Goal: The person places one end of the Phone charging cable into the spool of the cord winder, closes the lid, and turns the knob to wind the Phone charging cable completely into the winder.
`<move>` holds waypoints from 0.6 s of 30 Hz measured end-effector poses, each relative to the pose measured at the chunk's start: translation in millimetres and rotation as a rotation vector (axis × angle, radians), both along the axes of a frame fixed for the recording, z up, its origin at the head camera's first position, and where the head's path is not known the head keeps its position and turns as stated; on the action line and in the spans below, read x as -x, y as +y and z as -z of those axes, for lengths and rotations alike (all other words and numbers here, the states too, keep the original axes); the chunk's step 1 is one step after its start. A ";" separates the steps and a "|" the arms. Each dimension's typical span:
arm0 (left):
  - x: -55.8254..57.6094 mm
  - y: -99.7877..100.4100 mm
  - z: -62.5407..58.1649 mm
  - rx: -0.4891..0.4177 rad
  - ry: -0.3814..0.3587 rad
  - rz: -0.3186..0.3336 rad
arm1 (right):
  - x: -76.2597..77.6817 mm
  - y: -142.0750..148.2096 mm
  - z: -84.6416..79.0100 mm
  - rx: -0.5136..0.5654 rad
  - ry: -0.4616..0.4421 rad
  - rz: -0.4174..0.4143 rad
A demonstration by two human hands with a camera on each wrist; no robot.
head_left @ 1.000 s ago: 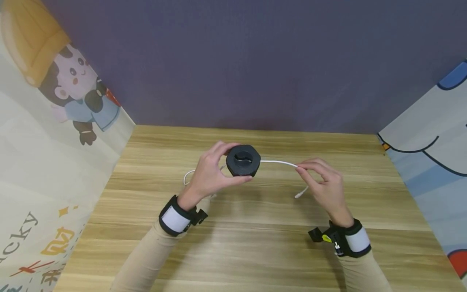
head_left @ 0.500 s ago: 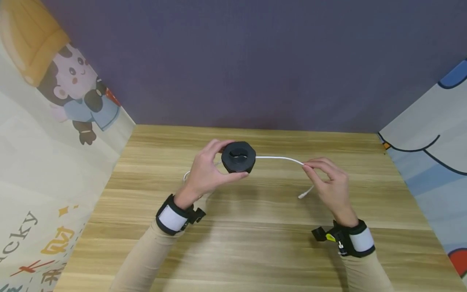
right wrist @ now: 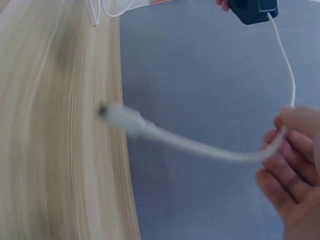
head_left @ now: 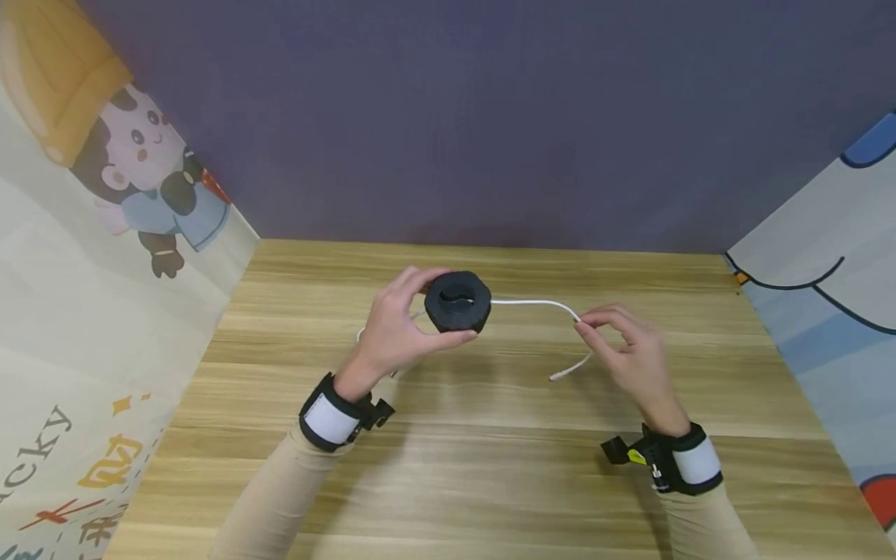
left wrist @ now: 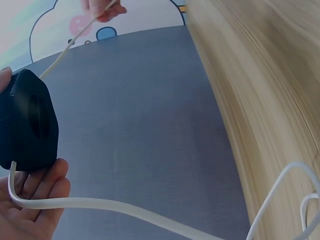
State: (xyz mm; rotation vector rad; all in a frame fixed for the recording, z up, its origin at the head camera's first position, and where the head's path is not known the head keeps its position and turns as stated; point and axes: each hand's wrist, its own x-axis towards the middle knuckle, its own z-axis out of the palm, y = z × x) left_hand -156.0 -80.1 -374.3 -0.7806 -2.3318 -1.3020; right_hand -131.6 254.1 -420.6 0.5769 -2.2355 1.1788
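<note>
Table (head_left: pixel 490 482): back edge at wall (head_left: pixel 448 140); hands well inside side edges.
Blk case (head_left: pixel 458 319): held up btwn hands, wht cable (head_left: pixel 525 302) thru.
L hand (head_left: pixel 393 327): wide grip on case.
R hand (head_left: pixel 633 358): pinching cable nr plug (right wrist: pixel 125 119).

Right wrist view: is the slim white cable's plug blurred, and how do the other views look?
Right wrist: slim white cable's plug smeared, whether from motion or focus unclear; head: plug small but cleaner, soft shadows on the pale woodgrain tabletop; left wrist: black angular block dark, little surface detail.
</note>
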 end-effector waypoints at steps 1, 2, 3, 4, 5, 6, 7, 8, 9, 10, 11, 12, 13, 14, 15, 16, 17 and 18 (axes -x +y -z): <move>-0.1 0.6 -0.4 -0.003 0.000 0.003 | 0.1 -0.3 0.7 -0.016 -0.020 -0.022; -0.4 1.2 -0.6 -0.004 -0.001 0.006 | 0.4 -0.7 1.7 -0.031 -0.039 -0.045; -0.6 1.9 -0.9 -0.004 -0.002 0.008 | 1.0 -1.4 2.9 -0.048 -0.054 -0.069; -0.7 2.5 -1.0 -0.005 -0.003 0.011 | 1.4 -2.6 3.9 -0.058 -0.064 -0.093; -0.9 3.3 -1.2 -0.004 -0.002 0.013 | 1.8 -3.9 4.8 -0.063 -0.076 -0.114; -1.0 4.0 -1.5 -0.003 -0.001 0.015 | 2.1 -5.3 5.5 -0.068 -0.084 -0.127; -1.1 4.8 -1.5 -0.002 0.001 0.017 | 2.4 -7.1 6.0 -0.072 -0.089 -0.137; -1.2 5.6 -1.4 0.001 0.002 0.018 | 2.8 -8.8 6.5 -0.074 -0.089 -0.141; -1.2 6.4 -1.4 0.001 0.003 0.021 | 2.9 -10.8 6.5 -0.074 -0.091 -0.144; -1.3 7.2 -1.2 0.002 0.008 0.024 | 3.0 -12.9 5.9 -0.069 -0.092 -0.147; -1.1 8.1 -0.7 0.003 0.012 0.026 | 3.4 -15.0 5.4 -0.063 -0.087 -0.155; -1.1 8.8 -0.2 0.004 0.016 0.029 | 3.6 -17.0 4.6 -0.059 -0.086 -0.158; -1.2 9.4 0.5 0.007 0.019 0.032 | 3.8 -19.4 3.4 -0.058 -0.081 -0.163; -1.2 10.0 1.3 0.009 0.020 0.035 | 4.0 -21.8 2.1 -0.056 -0.078 -0.168; -1.3 10.6 1.8 0.012 0.021 0.038 | 4.0 -24.4 0.5 -0.053 -0.075 -0.173; -1.6 11.0 2.1 0.015 0.022 0.040 | 4.3 -27.2 -1.0 -0.049 -0.071 -0.180; -1.8 11.4 2.3 0.019 0.018 0.041 | 4.5 -29.9 -2.2 -0.045 -0.069 -0.184; -2.2 11.7 2.3 0.023 0.014 0.041 | 4.6 -32.5 -3.7 -0.043 -0.071 -0.182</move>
